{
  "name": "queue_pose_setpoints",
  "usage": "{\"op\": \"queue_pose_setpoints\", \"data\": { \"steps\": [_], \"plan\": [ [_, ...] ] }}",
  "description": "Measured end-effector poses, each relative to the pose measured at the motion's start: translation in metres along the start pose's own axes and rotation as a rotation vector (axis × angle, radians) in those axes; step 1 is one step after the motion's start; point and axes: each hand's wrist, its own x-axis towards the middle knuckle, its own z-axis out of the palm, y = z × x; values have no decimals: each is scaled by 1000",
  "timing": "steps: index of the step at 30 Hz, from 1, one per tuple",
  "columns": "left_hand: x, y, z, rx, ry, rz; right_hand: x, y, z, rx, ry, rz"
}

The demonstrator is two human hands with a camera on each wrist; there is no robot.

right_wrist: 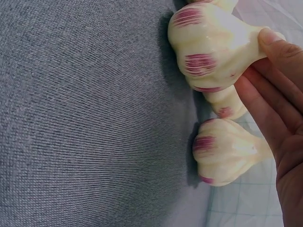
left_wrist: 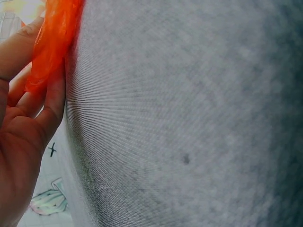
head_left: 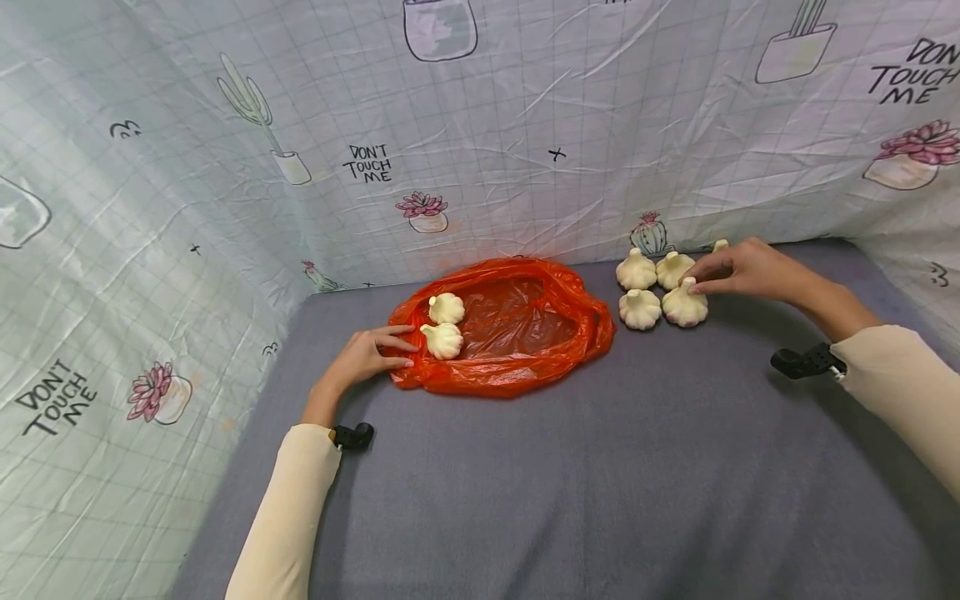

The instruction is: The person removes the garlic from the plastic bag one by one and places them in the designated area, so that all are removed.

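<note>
In the head view my right hand point(head_left: 750, 268) pinches the neck of a garlic bulb point(head_left: 686, 307) at the front right of a group. The right wrist view shows thumb and fingers on that bulb's neck, its white body point(right_wrist: 203, 52) streaked purple. Beside it sit several more bulbs, among them a garlic bulb point(head_left: 640, 310) to its left; one behind my hand is partly hidden. My left hand point(head_left: 362, 354) holds the left edge of an orange plastic bag point(head_left: 517, 379), its film point(left_wrist: 54, 42) between thumb and fingers. Two garlic bulbs point(head_left: 442, 341) lie in the bag's left part.
A grey cloth surface point(head_left: 525, 500) lies under everything. Behind it and at the left hangs a pale printed curtain point(head_left: 487, 167), close to the bag and the garlic group. Black wrist mounts point(head_left: 801, 362) sit on both sleeves.
</note>
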Motion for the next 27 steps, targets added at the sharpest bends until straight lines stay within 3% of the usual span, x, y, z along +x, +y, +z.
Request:
{"op": "queue_pose_setpoints", "data": {
  "steps": [8,13,17,27],
  "plan": [
    [0,0,0,-3,-2,-4,7,-19,-15,-7,-58,-22],
    [1,-2,0,-5,-1,-9,30,-49,-20,-43,-74,-48],
    [1,-2,0,-1,1,-3,53,-70,-11,6,-115,-63],
    [1,-1,0,-1,5,10,118,-100,28,126,-101,-370]
  ]
}}
